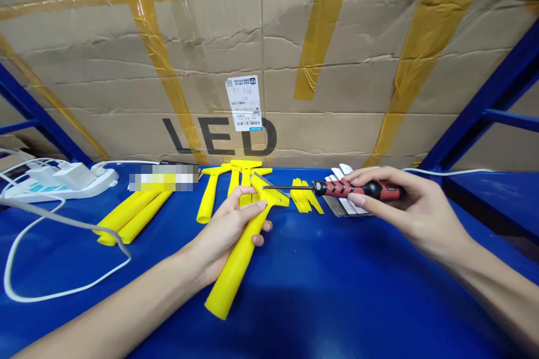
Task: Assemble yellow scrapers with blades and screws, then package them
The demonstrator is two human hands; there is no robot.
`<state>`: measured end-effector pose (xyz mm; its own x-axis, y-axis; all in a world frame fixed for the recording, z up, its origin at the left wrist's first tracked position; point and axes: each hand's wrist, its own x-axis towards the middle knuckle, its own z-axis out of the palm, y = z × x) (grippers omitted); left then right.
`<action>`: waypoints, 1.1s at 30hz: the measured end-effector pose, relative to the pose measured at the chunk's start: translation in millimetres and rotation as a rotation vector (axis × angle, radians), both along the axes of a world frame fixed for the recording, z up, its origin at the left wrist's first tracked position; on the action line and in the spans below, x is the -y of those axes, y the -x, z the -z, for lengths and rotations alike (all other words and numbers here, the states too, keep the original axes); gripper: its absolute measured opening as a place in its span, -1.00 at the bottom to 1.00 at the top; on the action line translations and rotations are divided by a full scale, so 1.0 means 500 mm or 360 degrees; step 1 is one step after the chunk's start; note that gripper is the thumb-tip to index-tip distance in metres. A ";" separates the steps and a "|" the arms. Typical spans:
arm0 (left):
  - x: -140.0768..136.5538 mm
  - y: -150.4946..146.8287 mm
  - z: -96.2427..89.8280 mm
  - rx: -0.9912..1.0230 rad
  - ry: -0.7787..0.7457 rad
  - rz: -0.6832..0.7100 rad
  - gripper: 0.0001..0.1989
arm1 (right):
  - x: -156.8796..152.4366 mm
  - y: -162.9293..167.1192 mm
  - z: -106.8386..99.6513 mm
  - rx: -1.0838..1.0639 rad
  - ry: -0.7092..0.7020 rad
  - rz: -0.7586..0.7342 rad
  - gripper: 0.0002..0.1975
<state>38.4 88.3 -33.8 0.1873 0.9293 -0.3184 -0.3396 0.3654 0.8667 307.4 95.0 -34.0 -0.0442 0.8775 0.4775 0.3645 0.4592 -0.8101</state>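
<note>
Both hands are busy over the blue desk (337,291): our left hand (227,233) is wrapped around the handle of a yellow plastic scraper with a wide flat head (242,249), fingers curled over the top and thumb stretched toward the head, holding it tilted with the head pointing up and away and the butt end low, near us. Our right hand (404,210) is closed on a red-and-black-handled screwdriver (337,188), pinched between thumb and fingers, shaft lying level and aimed left. We see its thin metal tip right at the scraper's head, at the edge where a metal blade strip shows; whether it actually touches we cannot tell.

Behind the scraper, more yellow plastic scrapers (236,179) lie in a loose bunch against the cardboard. Just beside the screwdriver shaft sits a little heap of yellow plastic wedge pieces (305,199), and under our right hand a stack of grey metal blades (347,207). Off to the left we have a pair of long yellow plastic handles (130,216) lying side by side, a white power strip with plugs in it (59,179) and a white cable (63,286) looping across the desk. Across the back stands a big taped cardboard box marked LED (269,56), with a white label on it.
</note>
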 end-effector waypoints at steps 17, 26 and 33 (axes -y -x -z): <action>0.017 -0.010 0.009 -0.0217 -0.0393 -0.0036 -0.66 | 0.002 -0.004 -0.016 -0.0140 0.0383 -0.0088 -0.57; 0.011 -0.010 -0.001 -0.0189 -0.0400 -0.0066 -0.67 | -0.002 -0.015 -0.012 -0.0468 0.0521 -0.0412 -0.72; 0.011 -0.005 -0.005 -0.0164 -0.0430 -0.0090 -0.66 | 0.000 -0.007 -0.012 -0.0597 0.0639 -0.0398 -0.70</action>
